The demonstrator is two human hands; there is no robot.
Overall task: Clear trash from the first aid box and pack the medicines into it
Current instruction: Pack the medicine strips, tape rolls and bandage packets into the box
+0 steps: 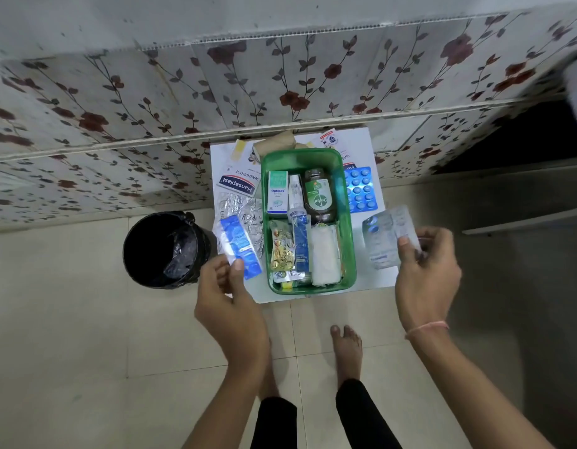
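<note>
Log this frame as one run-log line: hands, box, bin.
left hand: holds blue blister strip | right hand: holds silver blister strips | green box: partly packed | black bin: left of box

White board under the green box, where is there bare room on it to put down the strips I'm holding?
Bare patches on the white board: the right edge, between the green box and the right hand, and the thin strip in front of the box. Left of the box is crowded with foil strips and a plaster packet.
</note>
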